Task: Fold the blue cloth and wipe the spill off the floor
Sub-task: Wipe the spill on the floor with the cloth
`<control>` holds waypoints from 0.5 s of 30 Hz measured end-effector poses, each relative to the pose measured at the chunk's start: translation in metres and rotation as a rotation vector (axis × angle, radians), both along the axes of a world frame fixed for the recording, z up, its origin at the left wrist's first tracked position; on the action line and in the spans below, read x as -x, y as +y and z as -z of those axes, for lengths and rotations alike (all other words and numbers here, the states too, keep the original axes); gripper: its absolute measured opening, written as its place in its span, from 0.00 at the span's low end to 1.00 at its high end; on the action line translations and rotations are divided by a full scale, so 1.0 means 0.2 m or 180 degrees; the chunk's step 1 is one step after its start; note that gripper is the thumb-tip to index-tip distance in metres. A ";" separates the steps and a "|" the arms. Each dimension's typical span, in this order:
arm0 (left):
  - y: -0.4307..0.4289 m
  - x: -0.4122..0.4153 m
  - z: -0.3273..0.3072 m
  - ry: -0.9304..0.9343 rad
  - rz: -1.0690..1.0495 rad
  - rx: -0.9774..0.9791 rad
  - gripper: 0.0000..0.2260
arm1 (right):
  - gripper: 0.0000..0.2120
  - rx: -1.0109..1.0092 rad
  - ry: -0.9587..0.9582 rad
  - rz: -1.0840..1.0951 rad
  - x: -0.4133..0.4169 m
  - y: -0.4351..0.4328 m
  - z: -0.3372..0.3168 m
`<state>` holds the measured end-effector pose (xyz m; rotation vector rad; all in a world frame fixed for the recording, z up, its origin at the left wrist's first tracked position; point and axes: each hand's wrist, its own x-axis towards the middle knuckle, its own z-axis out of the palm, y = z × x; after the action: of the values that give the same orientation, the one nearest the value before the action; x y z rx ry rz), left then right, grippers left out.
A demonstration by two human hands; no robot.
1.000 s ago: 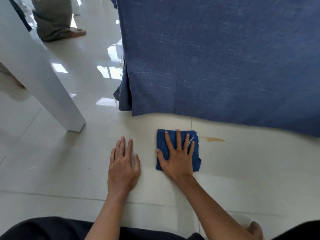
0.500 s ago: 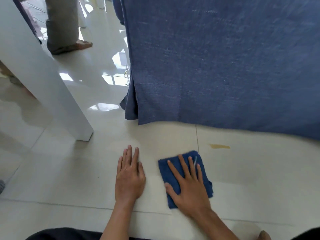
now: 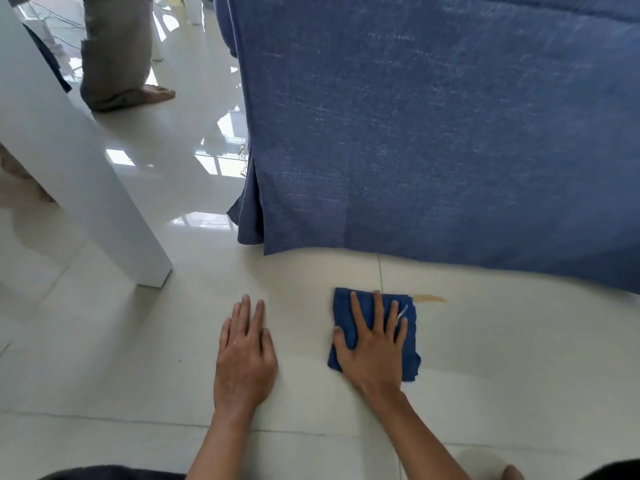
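Note:
A small folded blue cloth (image 3: 410, 344) lies flat on the pale tiled floor (image 3: 519, 358). My right hand (image 3: 374, 348) presses down on it with fingers spread. A thin brownish spill (image 3: 431, 298) streaks the tile just past the cloth's far right corner, touching its edge. My left hand (image 3: 244, 358) rests flat on the bare floor, a hand's width left of the cloth, holding nothing.
A large blue fabric drape (image 3: 433, 133) hangs to the floor right behind the cloth and spill. A white table leg (image 3: 86, 188) stands at the left. Another person's trouser leg and bare foot (image 3: 138, 91) are at the far left back.
My right hand pulled the cloth back toward me and tilted it, then pushed it forward again to the spill's edge. My left hand stayed planted.

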<state>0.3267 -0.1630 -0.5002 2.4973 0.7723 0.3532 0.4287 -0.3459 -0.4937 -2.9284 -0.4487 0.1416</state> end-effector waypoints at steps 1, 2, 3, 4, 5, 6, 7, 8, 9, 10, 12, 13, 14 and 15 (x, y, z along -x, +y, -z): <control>-0.01 0.00 0.00 0.0009 -0.0005 0.0007 0.25 | 0.34 0.0047 0.0038 -0.0042 0.00 0.06 -0.01; -0.01 0.00 -0.01 0.0019 -0.0023 0.0025 0.25 | 0.34 -0.0011 0.0038 -0.0271 0.02 0.09 -0.01; -0.02 0.00 -0.02 0.0036 -0.0021 0.0044 0.25 | 0.34 -0.0096 0.0061 -0.0573 0.05 0.08 0.01; -0.02 0.01 -0.02 0.0052 -0.0006 0.0057 0.25 | 0.35 -0.0133 0.0068 -0.0855 0.10 0.02 0.03; -0.02 0.01 -0.02 0.0056 -0.0005 0.0048 0.25 | 0.35 -0.0138 0.0018 -0.1055 0.13 -0.06 0.05; -0.02 0.01 -0.02 0.0047 -0.0025 0.0024 0.25 | 0.35 -0.0111 -0.0031 -0.1120 0.15 -0.15 0.06; -0.02 0.00 -0.02 0.0044 -0.0045 0.0009 0.25 | 0.35 -0.0072 -0.0070 -0.1059 0.14 -0.20 0.07; -0.02 0.00 -0.02 0.0043 -0.0050 0.0012 0.25 | 0.35 -0.0037 -0.0142 -0.0900 0.11 -0.22 0.08; -0.02 0.00 -0.02 0.0035 -0.0053 0.0016 0.25 | 0.35 -0.0027 -0.0167 -0.0701 0.07 -0.20 0.07; -0.02 0.00 -0.02 0.0027 -0.0053 0.0008 0.25 | 0.35 -0.0031 -0.0139 -0.0513 0.03 -0.14 0.06; -0.02 0.00 -0.02 0.0043 -0.0025 -0.0024 0.25 | 0.35 0.0020 0.0005 -0.0265 0.00 0.00 0.02; -0.02 0.00 -0.02 0.0042 -0.0026 -0.0028 0.25 | 0.34 -0.0004 0.0021 -0.0246 0.01 0.04 0.00; -0.02 0.00 -0.02 0.0036 -0.0029 -0.0022 0.25 | 0.34 -0.0083 0.0012 -0.0330 0.02 0.05 0.00; -0.02 0.00 -0.03 0.0032 -0.0024 -0.0005 0.25 | 0.34 -0.0148 0.0061 -0.0510 0.06 0.02 0.01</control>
<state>0.3265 -0.1671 -0.4951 2.5000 0.7859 0.3444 0.4173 -0.3427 -0.4948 -2.8412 -0.6743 0.1776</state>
